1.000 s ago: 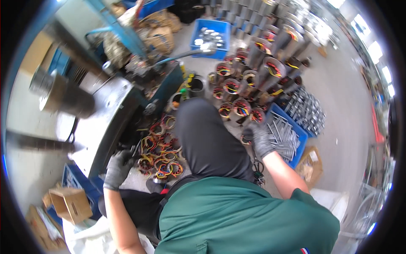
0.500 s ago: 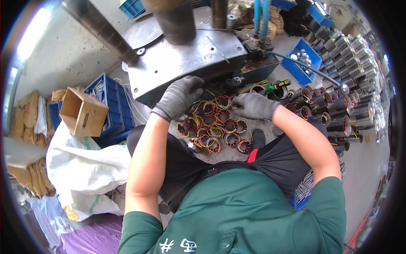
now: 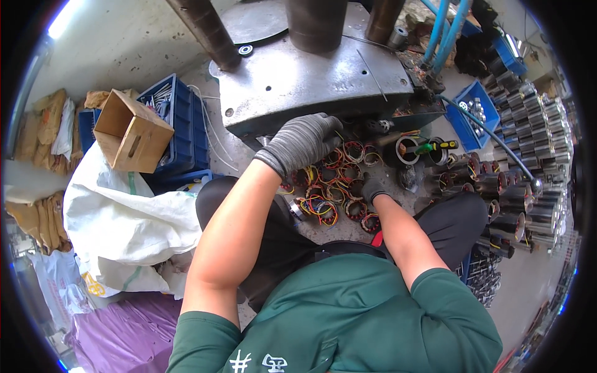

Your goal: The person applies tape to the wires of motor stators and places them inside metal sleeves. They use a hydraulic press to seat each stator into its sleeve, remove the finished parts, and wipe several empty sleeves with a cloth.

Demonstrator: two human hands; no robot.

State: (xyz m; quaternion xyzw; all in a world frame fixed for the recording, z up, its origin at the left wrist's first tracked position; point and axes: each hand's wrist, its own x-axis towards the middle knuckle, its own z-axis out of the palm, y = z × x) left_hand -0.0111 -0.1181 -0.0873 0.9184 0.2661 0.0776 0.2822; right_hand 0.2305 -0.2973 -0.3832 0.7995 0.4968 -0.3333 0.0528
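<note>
My left hand (image 3: pixel 303 144), in a grey knit glove, hangs over the far left part of a pile of wound motor stators (image 3: pixel 355 210) with red, yellow and blue wires. Its fingers are curled round; whatever is inside them is hidden. A thin yellowish wire end shows beside the fingertips. Lower at the pile's right side, my gloved right hand (image 3: pixel 373 188) reaches down next to the stators, its fingers mostly out of sight. Just beyond it stands an open metal motor housing (image 3: pixel 407 151), with a green-handled tool (image 3: pixel 425 149) lying across it.
A heavy steel press bed (image 3: pixel 311 81) rises ahead, with thick columns. Blue bins (image 3: pixel 186 133) and a cardboard box (image 3: pixel 134 133) stand left, above a white sack (image 3: pixel 124 217). Stacked metal housings (image 3: pixel 519 193) line the right, near a blue crate of parts (image 3: pixel 488 115).
My right hand has dropped back toward me, to the right side of the stator pile. My left hand stays curled over the far left stators. The whole view has shifted.
</note>
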